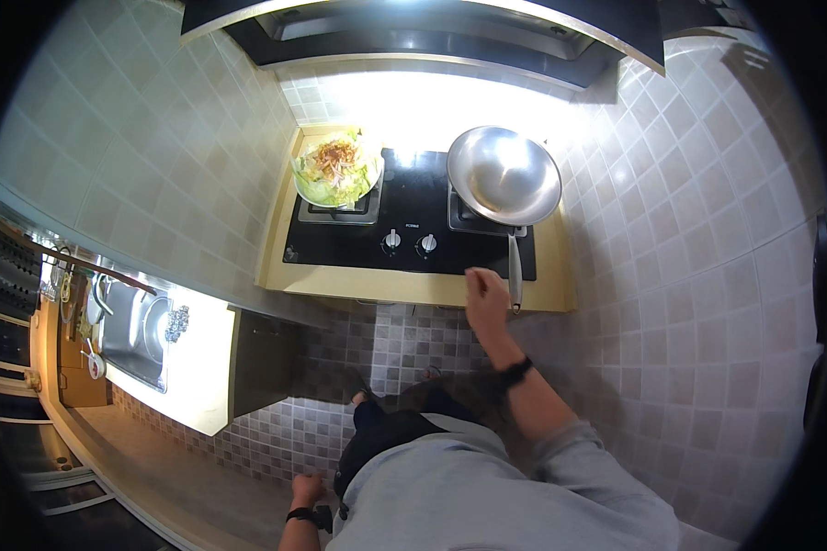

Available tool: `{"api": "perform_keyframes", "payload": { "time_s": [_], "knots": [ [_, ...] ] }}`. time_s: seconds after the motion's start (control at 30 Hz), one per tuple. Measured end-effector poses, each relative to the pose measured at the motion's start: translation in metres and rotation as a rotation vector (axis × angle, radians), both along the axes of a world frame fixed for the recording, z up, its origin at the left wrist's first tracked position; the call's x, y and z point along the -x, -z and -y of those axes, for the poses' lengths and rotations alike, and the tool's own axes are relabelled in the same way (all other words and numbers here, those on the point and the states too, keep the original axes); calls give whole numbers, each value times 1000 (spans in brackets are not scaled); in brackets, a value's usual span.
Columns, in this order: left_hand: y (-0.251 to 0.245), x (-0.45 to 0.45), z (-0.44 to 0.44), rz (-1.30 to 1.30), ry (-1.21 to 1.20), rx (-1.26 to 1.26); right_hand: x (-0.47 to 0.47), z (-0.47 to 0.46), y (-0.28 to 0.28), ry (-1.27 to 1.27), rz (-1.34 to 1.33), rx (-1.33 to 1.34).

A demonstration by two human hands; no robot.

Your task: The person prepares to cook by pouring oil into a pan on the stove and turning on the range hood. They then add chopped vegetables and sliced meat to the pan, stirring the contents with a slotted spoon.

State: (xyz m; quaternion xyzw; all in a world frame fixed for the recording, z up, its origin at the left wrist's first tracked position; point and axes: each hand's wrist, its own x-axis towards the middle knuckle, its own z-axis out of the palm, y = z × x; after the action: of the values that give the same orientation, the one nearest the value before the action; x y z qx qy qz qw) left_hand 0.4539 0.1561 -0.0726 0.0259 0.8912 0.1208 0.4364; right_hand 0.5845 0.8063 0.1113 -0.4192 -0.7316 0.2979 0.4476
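Observation:
My right hand point(487, 303) hovers at the front edge of a black gas hob point(413, 200), left of the frying pan's metal handle point(515, 265) and apart from it. Its fingers are curled together, and nothing shows in them. The steel frying pan point(503, 172), bare inside, rests on the right burner with its handle pointing towards me. Over the left burner sits a plate point(303, 195) heaped with shredded cabbage or lettuce point(358, 169), topped with pale strips and reddish-brown seasoning. My left hand point(308, 487) hangs low by my hip, fingers bent; its palm side is hidden.
Two control knobs point(411, 240) face me on the hob. A range hood point(420, 48) overhangs it. Tiled walls point(675, 206) stand close on both sides. Behind the left wall are a counter point(200, 372), a steel sink point(127, 324) and a small bowl point(96, 366).

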Motion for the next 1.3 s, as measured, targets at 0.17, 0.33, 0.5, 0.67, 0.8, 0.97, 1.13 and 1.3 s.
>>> {"api": "perform_keyframes", "payload": {
  "time_s": [0.17,0.33,0.5,0.67,0.8,0.97,1.13,1.3],
  "knots": [
    [-29,6,9,-43,-180,-6,93,-50,69,-7,206,9],
    [-68,6,20,111,-450,-31,129,-87,112,-174,598,-90],
    [-66,10,50,74,-287,78,139,-101,110,-274,963,-77],
    [-57,30,82,113,-132,-15,159,-92,100,-24,996,156],
    [-54,56,93,36,-119,-35,168,-90,103,63,970,209],
    [-71,87,95,86,-208,-85,158,-72,102,153,770,88],
    [-47,131,86,41,126,128,112,0,82,61,361,6],
    [14,177,111,-1,1100,103,11,127,69,-30,409,317]
  ]
}}
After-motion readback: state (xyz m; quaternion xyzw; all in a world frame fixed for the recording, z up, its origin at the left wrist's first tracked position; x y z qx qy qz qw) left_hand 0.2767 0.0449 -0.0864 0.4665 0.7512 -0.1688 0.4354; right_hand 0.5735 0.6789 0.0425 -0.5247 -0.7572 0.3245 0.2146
